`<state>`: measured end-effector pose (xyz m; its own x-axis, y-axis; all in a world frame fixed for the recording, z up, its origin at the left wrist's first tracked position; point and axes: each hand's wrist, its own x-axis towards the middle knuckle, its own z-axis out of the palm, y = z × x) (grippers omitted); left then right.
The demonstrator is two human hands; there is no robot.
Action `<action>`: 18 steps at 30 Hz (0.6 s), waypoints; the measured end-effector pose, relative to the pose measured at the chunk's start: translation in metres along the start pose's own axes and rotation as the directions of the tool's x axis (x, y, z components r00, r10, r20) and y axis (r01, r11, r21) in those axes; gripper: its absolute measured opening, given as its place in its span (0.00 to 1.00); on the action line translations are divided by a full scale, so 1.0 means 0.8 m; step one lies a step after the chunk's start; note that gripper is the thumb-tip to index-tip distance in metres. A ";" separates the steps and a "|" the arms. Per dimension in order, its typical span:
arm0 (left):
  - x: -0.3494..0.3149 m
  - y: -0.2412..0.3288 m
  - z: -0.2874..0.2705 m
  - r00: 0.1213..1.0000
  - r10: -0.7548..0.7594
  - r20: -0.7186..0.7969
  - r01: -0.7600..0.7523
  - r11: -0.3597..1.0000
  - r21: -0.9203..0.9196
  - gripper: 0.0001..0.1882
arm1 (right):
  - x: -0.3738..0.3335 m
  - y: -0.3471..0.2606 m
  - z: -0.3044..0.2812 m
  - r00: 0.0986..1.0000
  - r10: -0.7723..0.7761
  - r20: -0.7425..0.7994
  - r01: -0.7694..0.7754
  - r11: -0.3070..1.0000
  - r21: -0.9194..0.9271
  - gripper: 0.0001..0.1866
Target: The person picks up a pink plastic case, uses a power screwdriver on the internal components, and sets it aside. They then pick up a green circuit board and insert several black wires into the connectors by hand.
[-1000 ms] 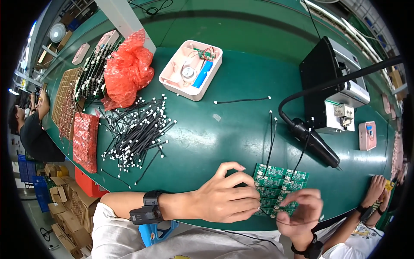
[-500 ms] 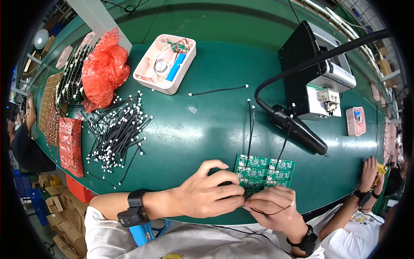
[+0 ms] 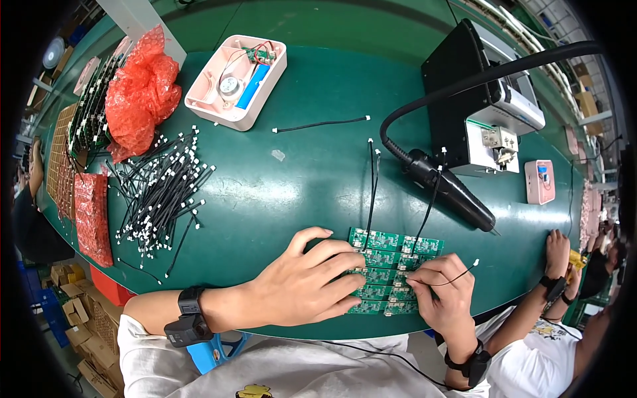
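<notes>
A green circuit board panel [image 3: 378, 275], made of several small joined boards, lies near the table's front edge. My left hand [image 3: 298, 285] rests against its left side, fingers spread and fingertips on the edge. At the panel's right side my right hand [image 3: 448, 295] pinches a thin dark cable [image 3: 458, 278]; its white plug end sticks out past the fingers, while the other end is hidden under them. Two black cables [image 3: 371, 192] run up from the panel's upper left part, and another [image 3: 428, 205] rises from the upper right part.
A heap of black cables [image 3: 159, 199] lies left, beside red bubble wrap [image 3: 142, 96]. Behind stands an open pink case [image 3: 239, 119] near a single cable [image 3: 322, 125]. A black soldering tool [image 3: 458, 196] and its machine [image 3: 458, 99] stand right. A co-worker's hand [image 3: 557, 255] is far right.
My right hand has moved right and up along the panel with the cable, away from my left hand. My left fingers have spread along the panel's edge. The whole view has shifted slightly.
</notes>
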<state>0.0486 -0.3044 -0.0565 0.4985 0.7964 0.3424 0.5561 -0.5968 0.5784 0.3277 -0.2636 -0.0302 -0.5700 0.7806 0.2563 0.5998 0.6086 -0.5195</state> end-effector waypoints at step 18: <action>0.001 0.002 -0.001 0.999 -0.034 0.031 0.033 0.999 0.007 0.16 | 0.005 0.011 -0.005 0.994 -0.081 0.067 0.082 0.996 -0.021 0.13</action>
<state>0.0494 -0.3046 -0.0545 0.4997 0.8127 0.2999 0.5770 -0.5705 0.5845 0.3327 -0.2545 -0.0305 -0.6531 0.7176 0.2418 0.5623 0.6734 -0.4799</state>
